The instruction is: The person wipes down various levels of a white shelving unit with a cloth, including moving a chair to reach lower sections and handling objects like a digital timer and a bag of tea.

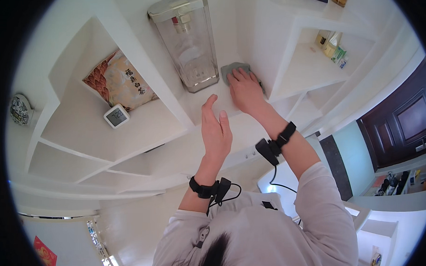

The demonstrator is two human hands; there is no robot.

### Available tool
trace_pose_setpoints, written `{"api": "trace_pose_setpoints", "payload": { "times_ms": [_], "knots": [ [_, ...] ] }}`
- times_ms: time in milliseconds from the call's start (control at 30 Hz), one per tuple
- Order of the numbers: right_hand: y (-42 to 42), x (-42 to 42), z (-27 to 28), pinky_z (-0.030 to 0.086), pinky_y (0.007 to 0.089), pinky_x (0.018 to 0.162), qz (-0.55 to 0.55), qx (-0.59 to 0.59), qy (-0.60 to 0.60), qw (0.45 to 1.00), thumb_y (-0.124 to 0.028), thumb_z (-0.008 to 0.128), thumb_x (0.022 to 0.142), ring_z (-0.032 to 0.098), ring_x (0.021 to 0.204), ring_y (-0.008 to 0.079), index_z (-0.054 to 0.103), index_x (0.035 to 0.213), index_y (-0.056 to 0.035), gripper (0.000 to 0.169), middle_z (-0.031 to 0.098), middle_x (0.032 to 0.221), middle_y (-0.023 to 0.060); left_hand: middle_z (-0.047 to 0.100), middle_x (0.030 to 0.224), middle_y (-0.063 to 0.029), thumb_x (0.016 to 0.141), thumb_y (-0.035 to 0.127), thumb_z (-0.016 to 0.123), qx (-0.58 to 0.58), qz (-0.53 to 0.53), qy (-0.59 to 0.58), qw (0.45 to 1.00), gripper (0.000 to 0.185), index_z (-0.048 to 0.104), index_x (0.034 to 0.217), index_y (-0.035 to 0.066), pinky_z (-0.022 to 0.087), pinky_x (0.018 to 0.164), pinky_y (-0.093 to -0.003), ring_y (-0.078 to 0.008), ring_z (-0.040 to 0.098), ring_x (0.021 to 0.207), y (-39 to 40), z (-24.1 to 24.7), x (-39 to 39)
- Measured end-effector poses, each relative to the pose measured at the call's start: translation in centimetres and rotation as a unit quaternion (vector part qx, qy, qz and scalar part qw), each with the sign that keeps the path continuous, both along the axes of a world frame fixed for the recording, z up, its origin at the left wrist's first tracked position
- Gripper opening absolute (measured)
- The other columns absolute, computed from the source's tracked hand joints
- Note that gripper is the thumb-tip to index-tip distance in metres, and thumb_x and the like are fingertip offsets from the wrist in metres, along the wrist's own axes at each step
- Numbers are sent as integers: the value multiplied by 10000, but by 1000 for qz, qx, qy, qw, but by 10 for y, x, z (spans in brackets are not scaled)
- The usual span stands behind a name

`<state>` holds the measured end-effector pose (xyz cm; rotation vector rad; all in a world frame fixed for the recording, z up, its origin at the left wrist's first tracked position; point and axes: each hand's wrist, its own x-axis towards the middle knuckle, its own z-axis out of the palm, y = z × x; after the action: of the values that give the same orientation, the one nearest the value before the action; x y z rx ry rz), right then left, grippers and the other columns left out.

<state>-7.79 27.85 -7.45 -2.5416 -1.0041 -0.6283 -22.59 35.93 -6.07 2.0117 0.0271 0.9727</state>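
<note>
My right hand [246, 90] lies with its fingers spread on a grey cloth [230, 69], pressing it onto the white shelf [203, 106] against the niche's right side wall. Part of the cloth is hidden beneath the fingers. To the left of the cloth stands a tall clear display case [198, 55], with what looks like a glass bottle inside. My left hand [216, 133] hovers in front of the case near the shelf's front edge, holding nothing, thumb and fingers apart.
In the left compartment, a patterned packet with writing [125, 80] leans behind a small white digital clock [116, 116]. Small bottles and a tube [330, 47] occupy a right compartment. White dividers [141, 63] separate the niches. A dark door [407, 111] is far right.
</note>
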Motion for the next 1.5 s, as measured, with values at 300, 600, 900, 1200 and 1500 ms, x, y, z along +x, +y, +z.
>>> {"api": "trace_pose_setpoints", "payload": {
  "times_ms": [300, 600, 900, 1200, 1500],
  "knots": [
    [42, 60, 9, 311, 535, 1107, -46, -66, 36, 996, -160, 479, 924, 401, 1362, 349, 520, 1351, -88, 435, 482, 1433, 146, 649, 1148, -157, 1003, 136, 445, 42, 38, 49, 997, 364, 421, 1348, 21, 495, 779, -396, -326, 639, 894, 9, -1, 6],
    [-22, -19, 16, 365, 491, 1070, 92, 12, 49, 994, -215, 550, 918, 470, 1293, 329, 624, 1228, -96, 341, 566, 1332, 119, 678, 1071, -130, 980, 106, 488, 22, 52, 9, 998, 340, 474, 1312, 32, 504, 740, -384, -313, 649, 858, 11, -10, 5],
    [-3, -7, 11, 393, 448, 1012, 29, 94, -10, 995, -168, 579, 886, 553, 1149, 271, 685, 1102, -111, 247, 640, 1154, 55, 693, 1023, -93, 980, 128, 499, 31, 72, 7, 997, 344, 479, 1313, 45, 500, 671, -364, -273, 644, 765, 6, -10, 12],
    [-3, -15, 18, 397, 438, 946, 23, 60, 37, 997, -141, 572, 884, 535, 1148, 256, 688, 1127, -123, 270, 612, 1176, 45, 675, 984, -91, 933, 107, 560, 29, 69, -3, 997, 343, 513, 1265, 30, 514, 672, -386, -287, 656, 857, 5, -10, 11],
    [-16, -35, 21, 390, 462, 964, 123, 78, 21, 989, -148, 619, 842, 516, 1167, 279, 698, 1137, -117, 306, 575, 1260, 80, 673, 947, -76, 925, 123, 577, 50, 85, -11, 995, 340, 524, 1252, 43, 509, 625, -382, -279, 656, 808, 7, -14, 12]
  ]
}}
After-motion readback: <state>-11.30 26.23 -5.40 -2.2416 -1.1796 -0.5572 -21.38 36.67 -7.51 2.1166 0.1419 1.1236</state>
